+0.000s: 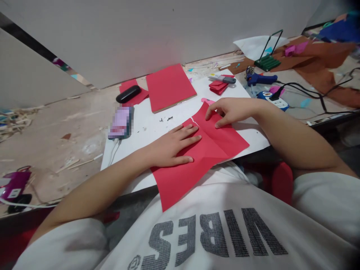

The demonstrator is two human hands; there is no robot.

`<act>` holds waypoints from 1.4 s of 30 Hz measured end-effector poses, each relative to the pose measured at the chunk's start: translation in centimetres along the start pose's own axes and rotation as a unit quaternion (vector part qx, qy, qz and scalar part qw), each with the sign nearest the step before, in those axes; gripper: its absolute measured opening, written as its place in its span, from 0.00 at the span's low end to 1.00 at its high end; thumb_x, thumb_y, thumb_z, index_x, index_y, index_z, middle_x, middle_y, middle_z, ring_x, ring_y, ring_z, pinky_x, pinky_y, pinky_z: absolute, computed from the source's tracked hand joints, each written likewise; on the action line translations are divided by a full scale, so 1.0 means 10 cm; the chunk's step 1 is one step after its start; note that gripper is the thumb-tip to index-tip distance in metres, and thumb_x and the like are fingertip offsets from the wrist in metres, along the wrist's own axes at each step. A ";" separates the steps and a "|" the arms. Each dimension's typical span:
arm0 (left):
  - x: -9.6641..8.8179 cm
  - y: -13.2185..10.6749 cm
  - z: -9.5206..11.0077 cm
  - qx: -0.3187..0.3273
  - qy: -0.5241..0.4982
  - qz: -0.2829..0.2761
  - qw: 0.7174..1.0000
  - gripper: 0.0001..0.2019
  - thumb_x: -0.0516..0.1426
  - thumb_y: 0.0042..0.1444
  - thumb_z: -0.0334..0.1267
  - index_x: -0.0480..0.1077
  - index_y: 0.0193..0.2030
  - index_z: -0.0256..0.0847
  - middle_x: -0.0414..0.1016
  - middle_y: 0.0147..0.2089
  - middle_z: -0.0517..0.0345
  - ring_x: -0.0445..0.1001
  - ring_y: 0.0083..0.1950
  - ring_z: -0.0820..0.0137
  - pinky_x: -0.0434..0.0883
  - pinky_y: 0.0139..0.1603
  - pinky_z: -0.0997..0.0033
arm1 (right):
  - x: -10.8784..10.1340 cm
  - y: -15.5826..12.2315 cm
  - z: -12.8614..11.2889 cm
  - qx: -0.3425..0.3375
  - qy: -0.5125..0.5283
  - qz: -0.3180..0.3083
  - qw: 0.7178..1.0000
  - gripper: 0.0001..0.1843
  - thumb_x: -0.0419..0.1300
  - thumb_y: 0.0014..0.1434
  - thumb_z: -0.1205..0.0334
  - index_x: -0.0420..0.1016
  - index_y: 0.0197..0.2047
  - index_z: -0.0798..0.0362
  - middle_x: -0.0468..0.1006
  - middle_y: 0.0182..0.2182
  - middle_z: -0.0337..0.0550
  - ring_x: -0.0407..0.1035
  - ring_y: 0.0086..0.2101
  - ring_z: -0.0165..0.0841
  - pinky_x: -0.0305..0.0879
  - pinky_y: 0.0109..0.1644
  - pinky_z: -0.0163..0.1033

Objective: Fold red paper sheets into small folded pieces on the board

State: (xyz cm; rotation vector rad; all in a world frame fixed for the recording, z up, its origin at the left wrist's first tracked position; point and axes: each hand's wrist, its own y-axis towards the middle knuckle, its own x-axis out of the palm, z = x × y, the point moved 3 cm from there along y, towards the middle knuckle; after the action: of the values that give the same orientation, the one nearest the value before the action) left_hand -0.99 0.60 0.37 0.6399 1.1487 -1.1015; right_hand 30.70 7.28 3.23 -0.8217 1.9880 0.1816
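Note:
A creased sheet of red paper [209, 144] lies over the front of the white board [135, 150], one corner hanging past its edge toward my shirt. My left hand [176, 147] presses flat on the left part of the sheet, fingers spread. On the upper right part, my right hand [229, 111] touches the paper with bent fingertips, thumb and index finger apart. A short slit with a pale edge shows in the paper's far edge, between the two hands. A pink object [207, 101] peeks out just beyond my right hand.
Beyond the sheet are a red-covered block [171, 88], a black case [128, 94], folded red papers [218, 88] and a grey utility knife [222, 78]. A phone [121, 123] with a cable sits left. At right, a blue glue gun [261, 78] and power strip [272, 100] trail cords.

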 end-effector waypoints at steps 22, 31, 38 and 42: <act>-0.29 -0.11 0.13 -0.130 0.037 0.068 0.989 0.42 0.61 0.86 0.68 0.77 0.89 0.35 0.70 0.94 0.28 0.73 0.93 0.30 0.69 0.96 0.23 | 0.42 0.33 -0.01 -0.041 0.139 0.273 0.951 0.15 0.72 0.66 0.59 0.92 0.54 0.51 0.88 0.41 0.45 0.73 0.37 0.40 0.72 0.51 0.49; -0.16 -0.08 0.38 -0.087 0.028 0.068 0.994 0.47 0.69 0.80 0.65 0.71 0.93 0.38 0.63 0.98 0.29 0.67 0.96 0.27 0.64 0.97 0.20 | 0.35 0.24 -0.03 -0.045 0.111 0.217 0.969 0.15 0.71 0.62 0.61 0.92 0.51 0.51 0.89 0.40 0.44 0.76 0.40 0.41 0.69 0.51 0.47; -0.21 -0.10 0.20 -0.093 0.023 0.002 0.995 0.53 0.63 0.79 0.78 0.70 0.94 0.38 0.66 0.97 0.30 0.71 0.94 0.28 0.70 0.94 0.24 | 0.37 0.18 -0.12 -0.057 0.071 0.164 0.982 0.16 0.71 0.68 0.59 0.92 0.56 0.50 0.90 0.43 0.45 0.75 0.40 0.41 0.69 0.52 0.47; -0.12 0.01 -0.01 -0.146 0.058 0.027 0.987 0.49 0.59 0.84 0.71 0.71 0.93 0.30 0.68 0.95 0.28 0.71 0.95 0.31 0.69 0.96 0.29 | 0.39 0.20 -0.11 -0.026 0.047 0.190 0.980 0.13 0.70 0.72 0.58 0.93 0.55 0.49 0.91 0.44 0.47 0.80 0.42 0.45 0.71 0.55 0.49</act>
State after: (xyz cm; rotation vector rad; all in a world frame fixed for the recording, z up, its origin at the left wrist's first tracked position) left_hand -0.97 1.14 1.41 0.5071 1.3550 -0.8370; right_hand 27.38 6.48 0.29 -0.4824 2.2240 0.4244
